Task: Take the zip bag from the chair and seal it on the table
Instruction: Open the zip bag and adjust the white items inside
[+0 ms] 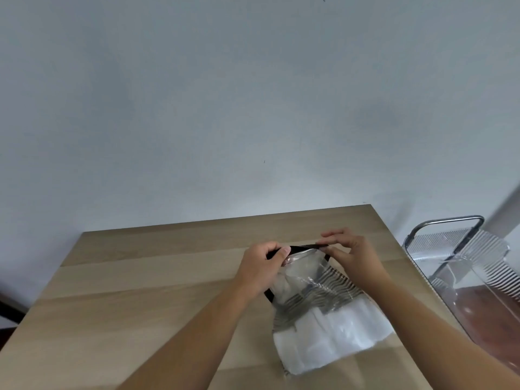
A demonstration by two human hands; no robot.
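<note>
Clear plastic zip bag with a black top strip and white cloth inside [323,305] lies flat on the pale wooden worktop [140,291], left of the transparent chair [464,266]. Left hand [260,267] and right hand [353,253] each pinch the strip between narrow fingers [284,253], probably to line up the seal for pressing.

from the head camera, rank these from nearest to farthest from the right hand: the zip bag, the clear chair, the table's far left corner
1. zip bag: pinched at its top edge by the right hand.
2. clear chair: off the table's right side.
3. table's far left corner: across the table, leftward.
</note>
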